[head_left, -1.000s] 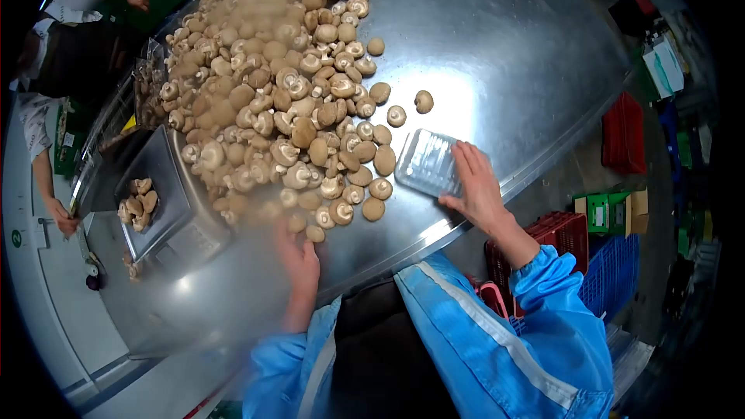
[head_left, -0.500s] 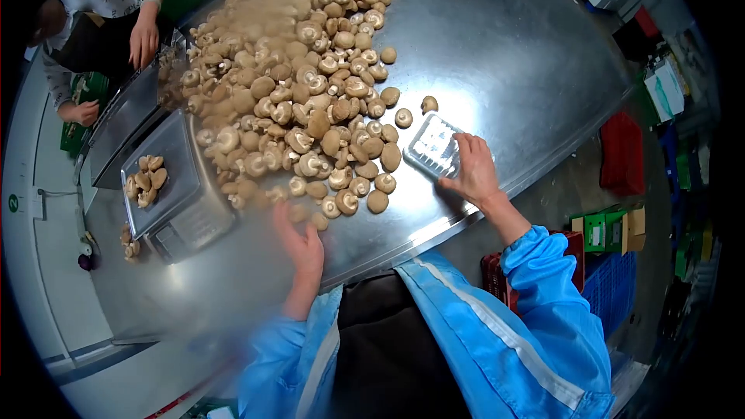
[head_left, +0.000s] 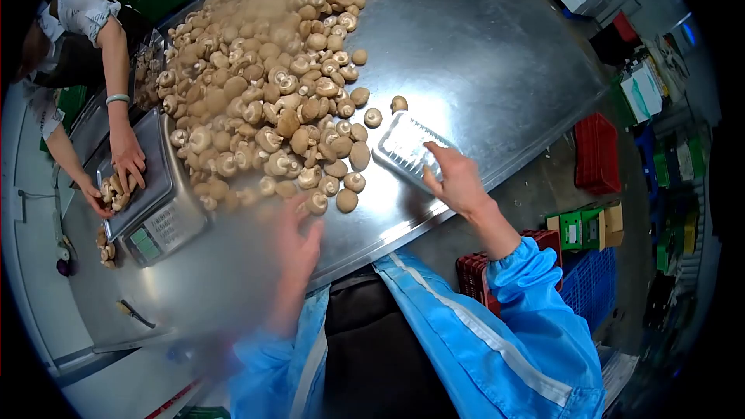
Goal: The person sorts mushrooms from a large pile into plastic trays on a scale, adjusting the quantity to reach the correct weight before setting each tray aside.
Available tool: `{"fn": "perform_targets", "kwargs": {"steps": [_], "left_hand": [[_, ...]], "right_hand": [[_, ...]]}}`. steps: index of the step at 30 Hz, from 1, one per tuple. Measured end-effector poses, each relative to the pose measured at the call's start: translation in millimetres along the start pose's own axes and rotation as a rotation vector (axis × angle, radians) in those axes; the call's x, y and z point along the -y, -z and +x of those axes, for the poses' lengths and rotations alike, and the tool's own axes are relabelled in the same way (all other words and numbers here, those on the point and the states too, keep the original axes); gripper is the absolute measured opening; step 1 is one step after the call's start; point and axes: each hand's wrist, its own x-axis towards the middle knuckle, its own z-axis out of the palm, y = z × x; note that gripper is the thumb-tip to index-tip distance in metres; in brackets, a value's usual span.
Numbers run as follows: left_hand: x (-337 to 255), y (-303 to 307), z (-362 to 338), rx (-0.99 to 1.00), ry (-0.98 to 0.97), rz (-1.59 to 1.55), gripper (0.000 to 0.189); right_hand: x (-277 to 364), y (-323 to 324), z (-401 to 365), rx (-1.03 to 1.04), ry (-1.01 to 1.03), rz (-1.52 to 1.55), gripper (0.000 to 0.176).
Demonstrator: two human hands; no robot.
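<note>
A broad pile of brown-capped mushrooms (head_left: 256, 93) covers the left half of the metal table. At its near edge is my left hand (head_left: 297, 244), hazy through a smear on the view, its thumb and fingers apart. A pale-stemmed mushroom (head_left: 317, 202) lies right at those fingertips. To the right of the pile sits a clear plastic tray (head_left: 405, 141), with ribs and bright glare on it. My right hand (head_left: 459, 185) is over the tray's right end, index finger and thumb spread, holding nothing.
Across the pile's left side, a co-worker's hands (head_left: 124, 151) handle mushrooms (head_left: 116, 192) on a weighing scale (head_left: 167, 221). Red crates (head_left: 596, 154), a blue crate (head_left: 590, 283) and a green box (head_left: 573, 229) stand on the floor beyond the table's right edge.
The co-worker's hands have come down onto the mushrooms on the scale. My right hand's fingers have shifted across the tray's end. The whole view has swung slightly, moving the table leftward.
</note>
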Motion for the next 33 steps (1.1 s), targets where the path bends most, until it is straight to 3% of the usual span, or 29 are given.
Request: {"fn": "perform_targets", "kwargs": {"steps": [3, 4, 5, 6, 7, 9, 10, 13, 15, 17, 19, 22, 25, 29, 33], "left_hand": [[-15, -8, -1, -0.005, -0.002, -0.176, 0.055], [-13, -13, -3, -0.023, -0.031, -0.234, 0.051], [-8, -18, -4, -0.039, -0.061, -0.293, 0.047], [-5, -21, -5, -0.053, -0.092, -0.353, 0.044], [-7, -14, -5, 0.151, 0.104, -0.391, 0.04], [-12, 12, -9, 0.55, 0.505, -0.452, 0.033], [-3, 5, -21, 0.487, 0.442, -0.456, 0.024], [14, 13, -46, 0.361, 0.616, -0.494, 0.022], [42, 13, -67, 0.262, 0.761, -0.624, 0.02], [57, 9, -84, 0.144, 0.878, -0.818, 0.023], [54, 3, -84, 0.156, 0.904, -0.86, 0.028], [57, -4, -63, 0.14, 0.931, -1.013, 0.033], [72, -16, -32, -0.048, 0.875, -1.011, 0.035], [97, -14, 26, -0.105, 0.611, -0.871, 0.022], [90, -13, 83, -0.255, 0.501, -0.784, 0.021]], "right_hand": [[16, 32, 11, 0.124, -0.09, 0.219, 0.025], [27, 33, 9, 0.141, -0.057, 0.439, 0.018], [34, 32, 9, 0.331, -0.077, 0.668, 0.019], [41, 29, 9, 0.514, -0.023, 0.667, 0.02], [48, 24, 9, 0.699, 0.032, 0.662, 0.023], [56, -1, 0, 0.831, -0.107, 0.846, 0.024], [56, -11, -4, 0.906, -0.25, 0.932, 0.03], [38, -53, -36, 0.794, -0.352, 0.998, 0.038], [34, -59, -59, 0.847, -0.537, 1.112, 0.06], [39, -50, -74, 0.938, -0.677, 1.025, 0.063], [46, -46, -80, 0.951, -0.741, 1.016, 0.063], [47, -57, -75, 0.855, -0.78, 1.035, 0.054], [36, -85, -57, 0.702, -0.765, 1.076, 0.044], [43, -112, 5, 0.537, -0.707, 1.083, 0.043], [54, -137, 54, 0.473, -0.69, 1.017, 0.027]]}}
